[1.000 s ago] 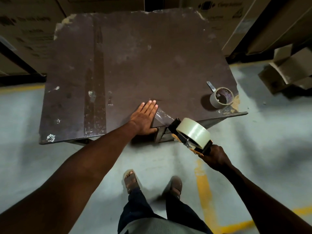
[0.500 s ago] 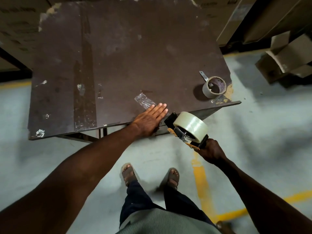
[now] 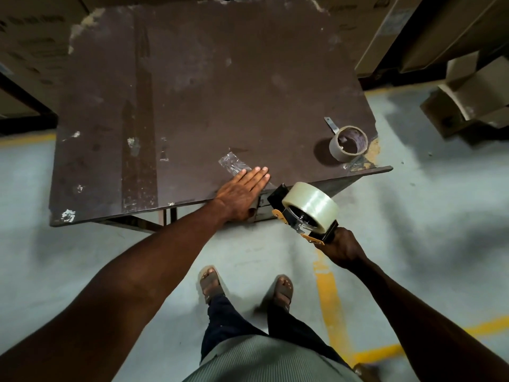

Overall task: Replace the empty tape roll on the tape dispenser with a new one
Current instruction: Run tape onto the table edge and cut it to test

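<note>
My right hand grips the handle of a black and orange tape dispenser, held just off the table's near edge. A full roll of clear tape sits on the dispenser. My left hand lies flat, fingers together, on the near edge of the dark brown table, pressing down a strip of clear tape that runs from under the fingers. An empty cardboard tape core stands on the table near its right corner.
A small metal strip lies just behind the empty core. Cardboard boxes stand on the floor to the right and stacked cartons behind the table. Yellow lines mark the grey floor by my sandalled feet.
My left hand slid back along the tape toward the table's near edge, leaving a stretch of clear tape stuck on the table. The dispenser stays in my right hand by the edge.
</note>
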Motion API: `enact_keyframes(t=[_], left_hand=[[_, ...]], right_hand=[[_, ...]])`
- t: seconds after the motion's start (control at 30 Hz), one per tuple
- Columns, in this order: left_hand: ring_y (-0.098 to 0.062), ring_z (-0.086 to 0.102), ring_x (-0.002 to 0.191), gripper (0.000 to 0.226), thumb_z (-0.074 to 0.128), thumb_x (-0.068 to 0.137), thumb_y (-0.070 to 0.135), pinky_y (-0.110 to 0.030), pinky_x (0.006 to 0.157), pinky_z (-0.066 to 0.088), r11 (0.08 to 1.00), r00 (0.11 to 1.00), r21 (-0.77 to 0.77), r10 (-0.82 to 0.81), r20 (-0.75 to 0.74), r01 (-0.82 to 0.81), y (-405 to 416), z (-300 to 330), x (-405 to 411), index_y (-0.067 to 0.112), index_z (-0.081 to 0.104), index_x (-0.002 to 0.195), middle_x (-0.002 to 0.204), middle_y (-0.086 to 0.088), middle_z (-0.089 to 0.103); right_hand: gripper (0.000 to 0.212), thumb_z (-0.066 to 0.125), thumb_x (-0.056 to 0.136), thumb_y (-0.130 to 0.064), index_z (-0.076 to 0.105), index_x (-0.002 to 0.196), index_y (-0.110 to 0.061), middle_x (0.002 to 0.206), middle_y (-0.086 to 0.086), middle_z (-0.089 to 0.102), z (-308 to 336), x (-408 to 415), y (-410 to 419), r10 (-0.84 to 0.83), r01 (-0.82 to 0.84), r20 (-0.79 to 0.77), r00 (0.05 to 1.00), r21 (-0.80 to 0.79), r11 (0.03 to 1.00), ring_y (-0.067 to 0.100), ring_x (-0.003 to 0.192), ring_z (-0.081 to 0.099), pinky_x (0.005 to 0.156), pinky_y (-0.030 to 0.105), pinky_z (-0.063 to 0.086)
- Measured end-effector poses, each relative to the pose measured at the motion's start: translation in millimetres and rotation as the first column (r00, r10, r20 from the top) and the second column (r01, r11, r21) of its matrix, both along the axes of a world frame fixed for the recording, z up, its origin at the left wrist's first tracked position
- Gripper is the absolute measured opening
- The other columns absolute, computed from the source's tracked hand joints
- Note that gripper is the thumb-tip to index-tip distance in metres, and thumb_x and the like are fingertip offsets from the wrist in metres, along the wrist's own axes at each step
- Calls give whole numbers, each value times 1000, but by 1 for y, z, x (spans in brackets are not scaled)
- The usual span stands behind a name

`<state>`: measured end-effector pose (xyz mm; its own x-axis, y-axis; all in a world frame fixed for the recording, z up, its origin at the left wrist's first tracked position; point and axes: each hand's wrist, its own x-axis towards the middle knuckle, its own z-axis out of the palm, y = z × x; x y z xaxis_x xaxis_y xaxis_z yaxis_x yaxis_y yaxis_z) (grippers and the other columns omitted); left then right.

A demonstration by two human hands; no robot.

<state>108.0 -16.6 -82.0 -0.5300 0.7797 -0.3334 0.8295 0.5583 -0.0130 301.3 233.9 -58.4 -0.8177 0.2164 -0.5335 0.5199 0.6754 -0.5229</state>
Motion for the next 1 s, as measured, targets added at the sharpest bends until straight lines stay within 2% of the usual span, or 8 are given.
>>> enact_keyframes(t=[0.1, 0.17, 0.3, 0.5, 0.73, 0.83, 0.9, 1.0], left_hand=[[-26, -1, 156, 102, 57, 87, 44, -42, 125, 2, 1000, 1000, -16, 7, 13, -7, 1, 2, -1, 8, -5, 159, 168, -11, -6], [-26, -2, 156, 106, 59, 84, 47, -43, 126, 2, 1000, 1000, -26, 9, 27, -8, 1, 2, -1, 9, -6, 159, 168, -11, -7], [-26, -2, 156, 109, 58, 83, 55, -44, 126, 3, 1000, 1000, -15, 1, 31, -1, 2, 2, -2, 9, -5, 159, 168, -11, -8], [-28, -1, 156, 112, 57, 82, 61, -45, 126, 4, 999, 999, -42, -22, 25, 23, 2, 4, -5, 9, -6, 159, 168, -12, -7], [-29, -3, 155, 115, 59, 83, 64, -46, 125, 3, 997, 997, -72, -36, 69, 41, 3, 14, -7, 8, -7, 158, 167, -14, -10], [-30, -5, 155, 116, 60, 82, 64, -46, 123, 0, 996, 993, -74, -34, 114, 42, 3, 14, -10, 7, -7, 158, 167, -14, -10], [-31, -3, 155, 118, 60, 80, 66, -46, 123, -1, 998, 997, -45, -36, 62, 39, 2, 7, -10, 7, -5, 158, 167, -15, -8], [-32, 0, 155, 120, 58, 77, 71, -47, 123, 0, 999, 997, -35, -30, 64, 32, 1, -1, -7, 6, -2, 158, 167, -16, -4]], right_hand=[[11, 72, 89, -15, 75, 95, -6, 57, -10, 66, -2, -1, 7, -35, 42, 55, 998, -138, 990, 2, 53, 60, 57, 30, 47], [7, 70, 88, -10, 70, 88, -3, 43, -7, 52, -1, -5, 11, -69, 91, 103, 992, -218, 972, 5, 38, 45, 51, 30, 38], [6, 66, 86, -3, 61, 83, -3, 47, -1, 41, 2, -12, 8, -125, 195, 226, 966, -323, 926, 15, 39, 34, 44, 27, 31], [7, 62, 85, -1, 58, 85, -6, 49, -1, 35, 0, -16, 7, -118, 230, 291, 949, -390, 892, 15, 39, 27, 43, 25, 27], [14, 63, 80, -6, 52, 76, -12, 50, 1, 38, 6, -20, 15, -82, 174, 287, 954, -315, 933, 16, 40, 31, 43, 24, 29], [22, 68, 86, -11, 53, 70, -13, 42, -4, 51, 8, 5, 30, 7, 38, 294, 956, -149, 988, 14, 40, 47, 39, 24, 36], [9, 70, 90, -19, 65, 88, -12, 69, -2, 72, 2, 24, 41, 100, -114, 339, 935, 22, 993, 14, 57, 66, 45, 18, 42], [36, 72, 88, -29, 70, 120, -12, 111, 14, 74, -20, 42, 43, 100, -146, 301, 948, 135, 980, 26, 95, 71, 66, 23, 47]])
